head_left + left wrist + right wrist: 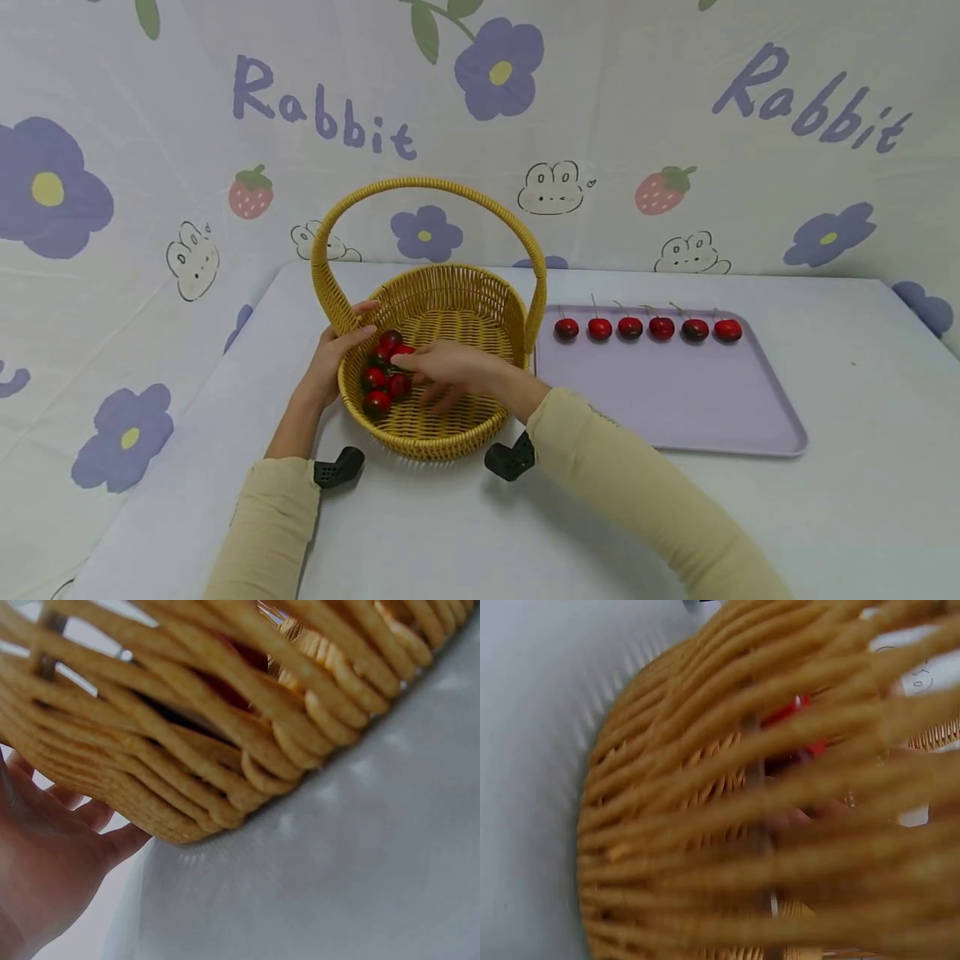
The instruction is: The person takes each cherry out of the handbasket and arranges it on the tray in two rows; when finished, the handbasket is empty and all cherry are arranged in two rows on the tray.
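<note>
Head view: where are the cherries (377,405)?

A cluster lies inside the wicker basket (435,447), against its left side. Six more, the row of cherries (630,328), line the far edge of the lilac tray (660,404), on the tabletop (420,533) just right of the basket.

And the hands?

The left hand (322,367) grips the basket's left side near the handle's base. The right hand (461,368) reaches inside, fingertips at the cluster.

Holding one?

I can't tell; the weave hides it in the right wrist view.
</note>
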`<state>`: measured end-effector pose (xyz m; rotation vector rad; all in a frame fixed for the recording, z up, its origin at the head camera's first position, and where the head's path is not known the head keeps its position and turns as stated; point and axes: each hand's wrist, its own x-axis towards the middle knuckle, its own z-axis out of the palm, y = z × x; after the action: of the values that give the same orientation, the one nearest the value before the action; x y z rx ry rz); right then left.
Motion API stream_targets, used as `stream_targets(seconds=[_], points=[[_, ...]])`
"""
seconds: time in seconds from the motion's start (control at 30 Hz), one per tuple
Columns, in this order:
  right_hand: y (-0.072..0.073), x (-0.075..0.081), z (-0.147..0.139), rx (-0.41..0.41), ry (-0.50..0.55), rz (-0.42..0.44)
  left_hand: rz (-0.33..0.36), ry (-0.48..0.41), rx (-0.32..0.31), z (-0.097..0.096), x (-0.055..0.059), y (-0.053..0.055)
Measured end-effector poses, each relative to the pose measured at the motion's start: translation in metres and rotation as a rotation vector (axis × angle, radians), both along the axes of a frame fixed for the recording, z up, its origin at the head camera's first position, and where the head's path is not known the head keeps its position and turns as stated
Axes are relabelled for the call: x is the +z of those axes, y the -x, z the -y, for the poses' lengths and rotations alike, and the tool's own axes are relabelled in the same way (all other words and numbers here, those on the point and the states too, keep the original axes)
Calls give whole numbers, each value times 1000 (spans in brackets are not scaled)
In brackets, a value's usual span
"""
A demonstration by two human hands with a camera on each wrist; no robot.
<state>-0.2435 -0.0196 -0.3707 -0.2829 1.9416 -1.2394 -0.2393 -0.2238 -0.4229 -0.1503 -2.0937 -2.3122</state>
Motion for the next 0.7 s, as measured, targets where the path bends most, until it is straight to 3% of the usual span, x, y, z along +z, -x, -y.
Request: stream_targets(seconds=[0.13,0.27,0.7], points=[[-2,0,4,-10,53,62,-2,1,2,0,1,0],[-2,-2,5,33,89,71,-5,-9,4,-1,3,-1],[-8,-7,8,251,15,-126,4,-22,4,-1,2,0]])
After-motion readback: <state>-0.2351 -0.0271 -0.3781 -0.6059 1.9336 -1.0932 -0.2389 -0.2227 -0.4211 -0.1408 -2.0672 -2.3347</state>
